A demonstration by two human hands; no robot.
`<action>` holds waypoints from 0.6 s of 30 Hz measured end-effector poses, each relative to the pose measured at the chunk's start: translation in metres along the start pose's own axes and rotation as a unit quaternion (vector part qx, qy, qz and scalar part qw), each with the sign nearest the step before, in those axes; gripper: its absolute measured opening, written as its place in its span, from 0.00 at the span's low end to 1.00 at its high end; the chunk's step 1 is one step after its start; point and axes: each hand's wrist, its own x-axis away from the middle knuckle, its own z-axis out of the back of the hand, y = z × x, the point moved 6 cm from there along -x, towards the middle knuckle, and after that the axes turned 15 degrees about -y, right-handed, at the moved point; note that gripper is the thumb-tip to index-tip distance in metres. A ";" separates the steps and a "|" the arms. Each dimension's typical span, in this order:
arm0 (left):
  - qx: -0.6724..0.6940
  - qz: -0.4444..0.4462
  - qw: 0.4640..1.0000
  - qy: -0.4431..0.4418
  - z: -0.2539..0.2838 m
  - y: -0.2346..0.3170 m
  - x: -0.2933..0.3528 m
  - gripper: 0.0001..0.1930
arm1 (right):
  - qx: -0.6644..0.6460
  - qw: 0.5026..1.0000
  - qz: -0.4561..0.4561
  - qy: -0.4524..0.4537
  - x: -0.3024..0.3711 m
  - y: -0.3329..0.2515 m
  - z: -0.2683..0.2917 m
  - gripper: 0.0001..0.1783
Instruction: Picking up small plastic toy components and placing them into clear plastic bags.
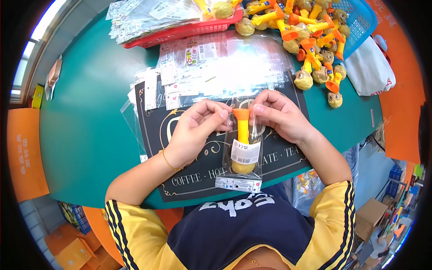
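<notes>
A clear plastic bag (229, 155) lies over the dark placemat in front of me, its printed header strip toward my body. Inside it is a yellow toy dispenser (243, 132) with an orange foot at the far end and a golden round head at the near end. A white label with a barcode partly covers the toy. My left hand (198, 126) pinches the bag's far left edge beside the orange foot. On the other side, my right hand (281, 114) pinches the far right edge between thumb and fingers.
Loose flat plastic bags (225, 67) are spread beyond my hands. A red basket (180, 35) at the back holds more packaging. Toy dispensers (310, 49) are heaped at the far right beside a blue basket (360, 22). A white cloth bag (366, 67) sits there too. The dark placemat (189, 164) covers the green table (90, 112).
</notes>
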 end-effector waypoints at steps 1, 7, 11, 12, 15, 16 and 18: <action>0.016 -0.017 1.000 0.021 0.002 0.003 0.001 0.06 | -0.008 1.000 0.004 0.012 0.000 -0.002 0.001 0.05; -0.012 0.086 0.996 0.012 -0.003 0.003 0.000 0.06 | -0.008 1.000 0.008 -0.007 0.000 -0.002 -0.005 0.05; -0.029 0.089 0.996 -0.011 -0.006 0.000 0.001 0.05 | 0.004 0.999 0.017 -0.029 -0.002 -0.002 -0.006 0.06; -0.024 0.072 0.997 -0.009 -0.006 0.001 0.001 0.05 | 0.006 0.999 0.015 -0.032 -0.002 -0.002 -0.006 0.05; -0.017 0.025 0.999 -0.015 -0.002 -0.003 -0.001 0.04 | 0.004 1.000 0.008 -0.027 -0.002 -0.001 -0.004 0.05; -0.017 -0.005 1.000 -0.022 -0.002 -0.001 -0.001 0.03 | 0.000 1.000 0.003 -0.021 -0.002 -0.001 -0.003 0.05; -0.011 -0.024 0.999 -0.019 -0.003 0.003 0.001 0.02 | -0.018 1.000 0.002 0.008 -0.002 0.001 0.003 0.04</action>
